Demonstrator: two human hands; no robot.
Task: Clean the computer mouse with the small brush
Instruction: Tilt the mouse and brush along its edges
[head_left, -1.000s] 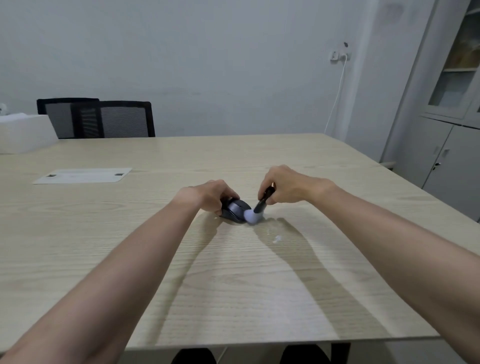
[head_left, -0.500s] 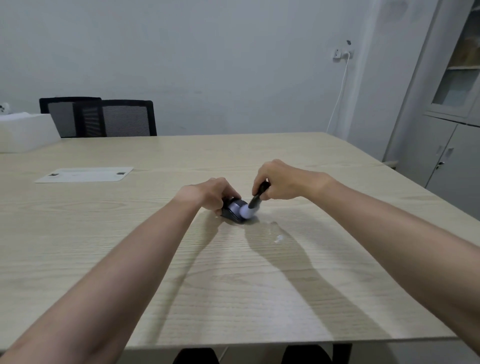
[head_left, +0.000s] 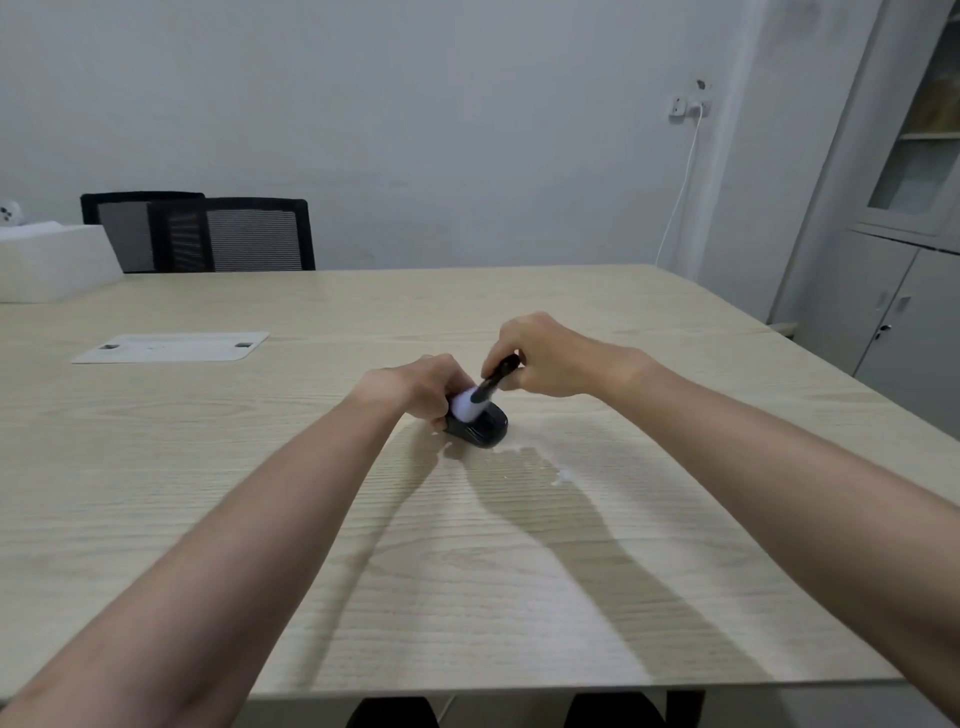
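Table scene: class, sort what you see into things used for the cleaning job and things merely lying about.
In use: mouse, brush, left hand, right hand.

Lying about: white sheet, white box, chairs, white speck.

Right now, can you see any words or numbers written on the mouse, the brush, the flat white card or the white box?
No text can be read anywhere.
Black computer mouse: no label shows.
Small black-handled brush with white bristles: no marking shows.
Flat white card on the pale wooden table: two small dark marks, too blurred to read.
White box: plain.
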